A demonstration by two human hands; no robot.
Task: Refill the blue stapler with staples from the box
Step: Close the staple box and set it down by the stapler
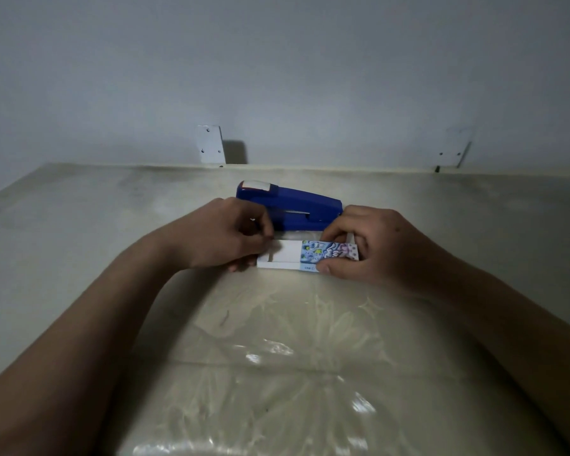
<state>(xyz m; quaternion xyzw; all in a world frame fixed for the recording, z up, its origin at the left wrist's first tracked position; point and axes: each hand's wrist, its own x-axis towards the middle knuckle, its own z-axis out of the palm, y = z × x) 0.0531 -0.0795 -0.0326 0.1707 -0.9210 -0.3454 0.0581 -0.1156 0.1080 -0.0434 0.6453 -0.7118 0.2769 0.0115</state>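
The blue stapler (293,205) lies closed on the table just behind my hands, its white-labelled end to the left. In front of it sits the small staple box (310,256), with a patterned blue sleeve on the right and a white inner tray slid out to the left. My right hand (372,245) grips the sleeve end, thumb on the front edge. My left hand (224,236) pinches the tray's left end with its fingertips. Whether staples lie in the tray is hidden.
The table (112,225) has a glossy pale cover with a faint floral print. A grey wall runs close behind it, with two white metal brackets (210,144) (451,153) at the table's back edge.
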